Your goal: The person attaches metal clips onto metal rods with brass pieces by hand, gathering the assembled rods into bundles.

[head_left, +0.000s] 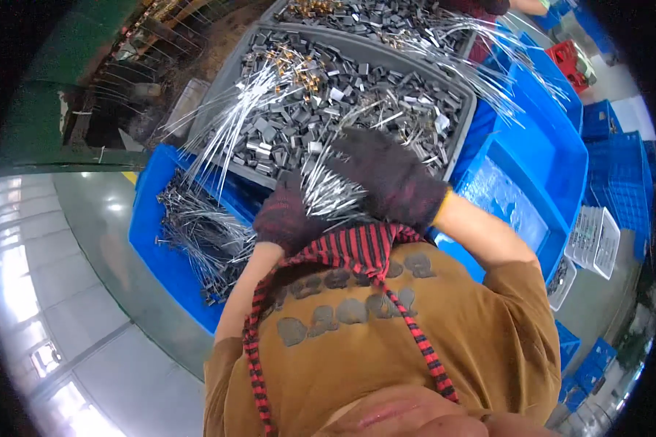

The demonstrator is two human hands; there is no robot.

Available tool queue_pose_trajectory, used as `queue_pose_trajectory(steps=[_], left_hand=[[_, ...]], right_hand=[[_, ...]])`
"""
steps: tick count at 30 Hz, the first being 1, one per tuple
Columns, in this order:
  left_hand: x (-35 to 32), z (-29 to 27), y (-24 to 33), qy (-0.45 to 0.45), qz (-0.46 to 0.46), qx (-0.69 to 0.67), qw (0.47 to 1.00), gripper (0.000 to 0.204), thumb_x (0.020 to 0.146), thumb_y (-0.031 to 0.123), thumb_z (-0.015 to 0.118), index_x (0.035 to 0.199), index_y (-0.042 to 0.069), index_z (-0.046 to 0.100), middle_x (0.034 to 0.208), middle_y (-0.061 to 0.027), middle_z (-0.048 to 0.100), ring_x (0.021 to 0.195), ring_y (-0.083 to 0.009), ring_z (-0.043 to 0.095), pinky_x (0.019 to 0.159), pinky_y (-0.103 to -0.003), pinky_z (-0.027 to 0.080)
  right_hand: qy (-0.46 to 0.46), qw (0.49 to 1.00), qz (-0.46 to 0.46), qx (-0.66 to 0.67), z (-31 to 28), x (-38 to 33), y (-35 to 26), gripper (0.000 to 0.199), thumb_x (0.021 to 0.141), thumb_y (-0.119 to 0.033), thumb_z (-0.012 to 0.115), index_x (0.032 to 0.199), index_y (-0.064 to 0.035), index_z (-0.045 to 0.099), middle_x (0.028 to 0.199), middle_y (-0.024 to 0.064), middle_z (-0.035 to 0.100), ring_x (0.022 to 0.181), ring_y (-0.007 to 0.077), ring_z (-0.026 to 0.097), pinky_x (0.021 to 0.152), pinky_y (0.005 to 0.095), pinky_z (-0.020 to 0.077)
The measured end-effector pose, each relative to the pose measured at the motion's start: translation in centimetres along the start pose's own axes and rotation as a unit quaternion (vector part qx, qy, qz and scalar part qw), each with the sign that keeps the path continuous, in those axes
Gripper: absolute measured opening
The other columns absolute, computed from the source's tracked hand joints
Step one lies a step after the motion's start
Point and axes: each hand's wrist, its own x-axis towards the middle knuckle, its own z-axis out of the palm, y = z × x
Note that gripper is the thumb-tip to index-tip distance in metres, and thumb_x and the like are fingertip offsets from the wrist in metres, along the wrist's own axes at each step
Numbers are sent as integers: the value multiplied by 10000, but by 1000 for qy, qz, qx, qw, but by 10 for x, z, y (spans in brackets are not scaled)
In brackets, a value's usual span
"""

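In dark knit gloves, both my hands are at the near edge of a grey tub (251, 172). My left hand (284, 215) is closed against the left side of a bundle of thin silvery wires (329, 194). My right hand (390, 175) bends over the bundle's right side, its fingertips partly hidden. The tub is full of small dark grey and silvery metal blocks (299, 120). Across its left side lies another sheaf of wires (248, 102) with brass-coloured ends (295, 65). More thin wires (415, 131) rest on the blocks just beyond my right hand.
A blue bin (147, 218) at the left holds many tangled wires (204, 233). Blue trays (539, 146) stand at the right, near stacked blue crates (619, 175) and a white basket (592, 240). Behind lies a second grey tub (270, 13), with another person's gloved hand (481, 6) there.
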Motion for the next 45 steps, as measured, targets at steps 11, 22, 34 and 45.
queue_pose_trajectory(steps=[11, 22, 34, 45], left_hand=[[-17, 8, 26, -37, -49, 17, 998, 1030, 722, 269, 836, 1553, 133, 243, 1471, -285, 383, 1216, -482, 580, 973, -530, 525], [-19, 25, -12, 119, 95, -11, 988, 893, 772, 431, 787, 1488, 55, 407, 1410, -288, 496, 1318, -442, 498, 1105, -488, 424], [-29, 40, 12, 117, -116, 99, 981, 476, 826, 371, 712, 1211, 122, 583, 1209, -193, 622, 1026, -413, 682, 857, -516, 559], [-40, 19, 37, 60, -142, 96, 983, 384, 832, 350, 669, 1153, 140, 669, 1110, -167, 719, 1023, -387, 690, 875, -490, 553]], right_hand=[[32, 996, 49, -72, 92, -8, -49, 763, 786, -353, 677, 1475, -107, 459, 1495, 187, 464, 1378, 376, 447, 1163, 551, 313], [-15, 1000, -11, 11, 74, 1, -17, 853, 623, -260, 801, 1406, -87, 511, 1496, 180, 477, 1374, 365, 464, 1162, 507, 339], [92, 989, -58, -97, 112, 13, -33, 655, 825, -282, 629, 1426, -67, 485, 1417, 215, 516, 1332, 398, 480, 1102, 547, 363], [34, 994, -87, 60, 72, 14, -53, 609, 802, -280, 655, 1341, -33, 513, 1259, 193, 572, 1229, 375, 525, 1088, 520, 373]])
